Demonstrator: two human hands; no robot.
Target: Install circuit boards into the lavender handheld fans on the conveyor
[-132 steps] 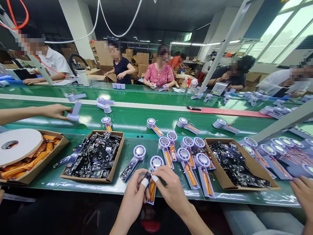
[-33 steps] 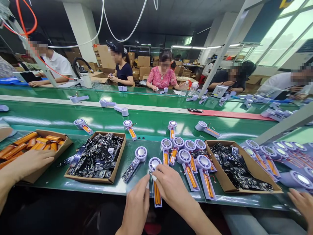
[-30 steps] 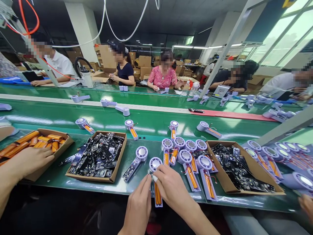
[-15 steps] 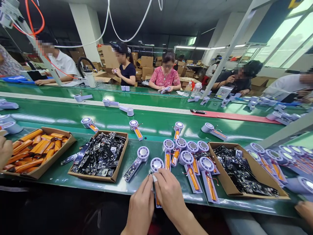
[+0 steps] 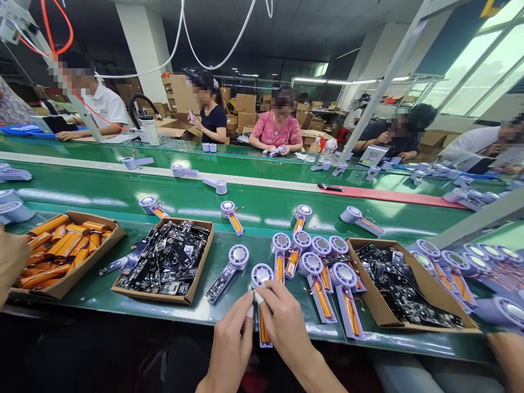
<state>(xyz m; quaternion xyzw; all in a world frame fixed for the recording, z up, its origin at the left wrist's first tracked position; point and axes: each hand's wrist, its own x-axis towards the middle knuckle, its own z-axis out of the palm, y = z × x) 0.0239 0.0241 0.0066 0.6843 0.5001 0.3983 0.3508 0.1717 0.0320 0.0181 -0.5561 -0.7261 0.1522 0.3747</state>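
Observation:
Just in front of me lies a lavender handheld fan half (image 5: 262,274), round grille up, with an orange battery (image 5: 264,325) in its open handle. At its neck, the fingertips of my left hand (image 5: 232,335) and my right hand (image 5: 286,316) are pinched close together. Whatever they grip there is hidden by the fingers. White coverings show on fingers of both hands. Left of my hands lies another fan half (image 5: 238,256) with a black circuit board (image 5: 221,284) in its handle. To the right, several fan halves (image 5: 311,263) with batteries and thin wires are grouped.
Cardboard trays hold orange batteries (image 5: 61,248) and circuit boards (image 5: 167,262); another board tray (image 5: 409,284) stands right. Fan parts lie along the green conveyor (image 5: 270,207). Co-workers' hands (image 5: 12,262) appear at both side edges. A metal post (image 5: 470,224) slants at right.
My left hand has shifted slightly left and down, uncovering more of the battery. A co-worker's hand at the left has moved inward over the battery tray. Fans on the conveyor have shifted slightly right.

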